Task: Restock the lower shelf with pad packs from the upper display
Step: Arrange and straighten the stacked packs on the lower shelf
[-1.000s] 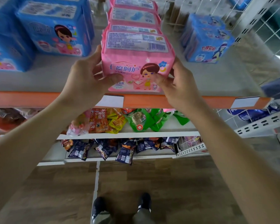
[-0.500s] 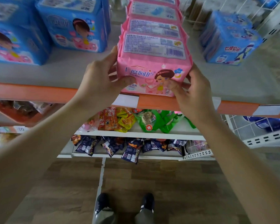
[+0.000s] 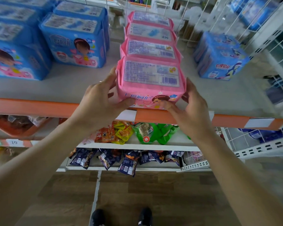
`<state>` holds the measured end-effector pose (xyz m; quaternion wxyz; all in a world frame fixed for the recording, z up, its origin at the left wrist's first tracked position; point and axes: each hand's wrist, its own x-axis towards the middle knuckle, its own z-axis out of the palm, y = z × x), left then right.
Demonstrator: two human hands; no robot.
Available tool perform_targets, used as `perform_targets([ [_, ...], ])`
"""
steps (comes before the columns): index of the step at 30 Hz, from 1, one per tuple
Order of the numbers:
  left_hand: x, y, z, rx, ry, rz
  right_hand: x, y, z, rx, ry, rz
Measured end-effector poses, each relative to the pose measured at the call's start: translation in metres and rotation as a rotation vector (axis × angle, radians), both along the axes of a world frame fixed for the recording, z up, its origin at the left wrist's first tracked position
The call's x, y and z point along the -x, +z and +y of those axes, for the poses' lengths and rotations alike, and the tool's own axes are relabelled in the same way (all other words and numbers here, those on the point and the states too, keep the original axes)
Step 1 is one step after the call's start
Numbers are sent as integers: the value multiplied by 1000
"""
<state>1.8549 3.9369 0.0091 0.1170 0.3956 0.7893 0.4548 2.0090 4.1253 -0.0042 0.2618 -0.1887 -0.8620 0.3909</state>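
A: Item one, the front pink pad pack (image 3: 151,82)?

B: Soft pink plastic wrap, squarish, with a pale printed label and barcode showing on its top face, and a cartoon girl with blue lettering on the front face. It is sitting at the front edge of the upper shelf (image 3: 55,88), heading a row of pink packs (image 3: 151,38) that is running straight back from it.

A: Who is holding it?

B: Both hands. The left hand (image 3: 100,98) is gripping its left side, thumb pressing the lower front face, fingers curling round behind. The right hand (image 3: 192,108) is gripping the right side, thumb lying on the front near the cartoon face.

A: Neighbouring stock?

B: Blue pad packs (image 3: 75,41) are standing to the left, well apart from the pink row; another blue pack (image 3: 219,57) is standing to the right.

A: Shelf trim?

B: An orange edge strip (image 3: 31,106) is carrying white price tags (image 3: 127,115).

A: Below?

B: Snack packets (image 3: 121,132) in orange, yellow and green are lying on a white shelf, dark blue packets (image 3: 126,162) under that. Two black shoes (image 3: 145,216) are showing on the wood floor.
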Motion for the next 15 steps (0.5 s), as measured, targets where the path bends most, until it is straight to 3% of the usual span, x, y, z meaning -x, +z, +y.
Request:
perform_targets([
  [5,10,4,0,-127,-146,-284,8,23,-1,515,37,125],
  [9,6,11,17,-279,-147,-504,31,20,-12,468,53,156],
  [15,7,8,35,-303,-108,-648,35,18,-7,475,9,82],
])
